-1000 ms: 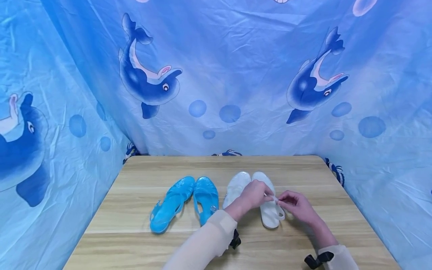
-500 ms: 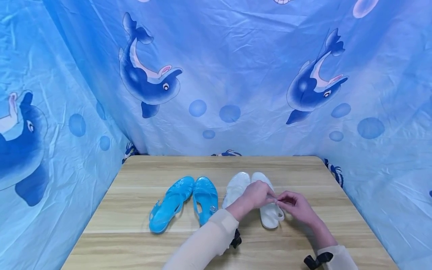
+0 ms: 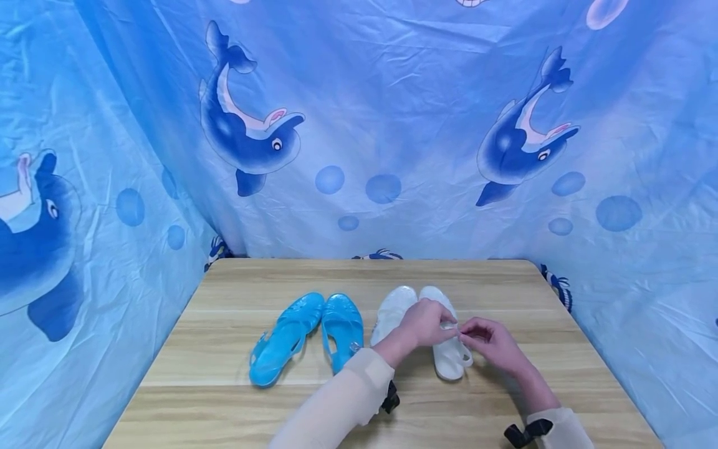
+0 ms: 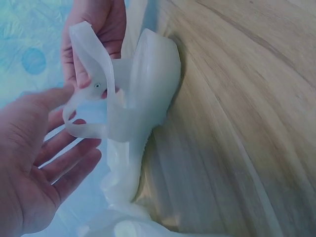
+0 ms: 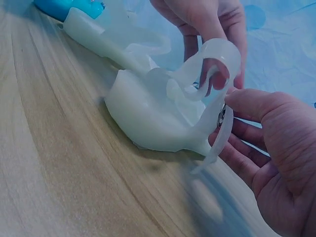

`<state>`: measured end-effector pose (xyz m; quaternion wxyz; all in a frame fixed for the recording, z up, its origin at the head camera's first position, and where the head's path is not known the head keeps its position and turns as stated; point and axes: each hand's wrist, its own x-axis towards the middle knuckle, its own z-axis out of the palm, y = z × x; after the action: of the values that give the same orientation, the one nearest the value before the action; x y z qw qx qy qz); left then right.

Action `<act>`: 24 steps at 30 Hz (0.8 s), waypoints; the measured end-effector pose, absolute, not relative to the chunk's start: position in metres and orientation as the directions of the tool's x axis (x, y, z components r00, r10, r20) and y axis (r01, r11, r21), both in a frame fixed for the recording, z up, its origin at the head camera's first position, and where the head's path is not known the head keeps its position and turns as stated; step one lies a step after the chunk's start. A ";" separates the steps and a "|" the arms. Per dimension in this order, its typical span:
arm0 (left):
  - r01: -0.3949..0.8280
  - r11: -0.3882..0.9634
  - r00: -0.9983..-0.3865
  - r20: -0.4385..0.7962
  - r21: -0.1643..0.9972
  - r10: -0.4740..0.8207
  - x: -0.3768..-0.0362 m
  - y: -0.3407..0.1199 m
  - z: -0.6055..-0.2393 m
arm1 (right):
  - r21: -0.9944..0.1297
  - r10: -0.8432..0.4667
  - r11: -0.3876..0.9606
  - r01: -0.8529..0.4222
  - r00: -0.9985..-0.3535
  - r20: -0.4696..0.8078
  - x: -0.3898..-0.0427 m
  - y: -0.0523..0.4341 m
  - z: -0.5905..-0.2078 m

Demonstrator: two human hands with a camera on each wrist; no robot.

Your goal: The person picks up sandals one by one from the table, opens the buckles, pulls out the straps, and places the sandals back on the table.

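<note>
A pair of translucent white sandals stands on the wooden table, the left one [image 3: 392,308] partly behind my left hand [image 3: 422,324]. The right white sandal [image 3: 449,363] sits under both hands. My left thumb and fingers pinch its strap [image 4: 92,42] around the loose end. From the other side my right hand [image 3: 493,343] pinches the strap beside a small metal buckle [image 5: 222,116]. A small round stud [image 4: 97,85] shows on the strap between the two hands. The fingertips of both hands nearly meet over the sandal.
Left of the white pair lie two blue sandals [image 3: 300,315], the right one partly covered by my left sleeve [image 3: 348,390]. The wooden table [image 3: 224,411] ends at a blue dolphin-print curtain [image 3: 359,156] at the back and sides.
My left fingertips come in against the right ones, then draw slightly back to the left. The right hand and all the sandals stay almost where they were.
</note>
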<state>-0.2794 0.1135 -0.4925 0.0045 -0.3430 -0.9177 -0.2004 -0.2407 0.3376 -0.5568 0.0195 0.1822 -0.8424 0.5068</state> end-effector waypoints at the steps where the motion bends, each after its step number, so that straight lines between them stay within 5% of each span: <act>1: 0.632 0.693 -0.766 0.142 0.346 0.627 -0.279 0.115 -0.492 | -0.844 -0.290 0.419 -0.335 -0.930 0.225 -0.241 0.337 -0.556; 24: 0.611 0.713 -0.784 0.137 0.345 0.606 -0.278 0.113 -0.495 | -0.850 -0.281 0.406 -0.336 -0.931 0.234 -0.242 0.339 -0.558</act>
<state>-0.2777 0.1130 -0.4953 0.0070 -0.3287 -0.9254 -0.1887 -0.2421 0.3393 -0.5577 0.0268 0.1840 -0.8379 0.5132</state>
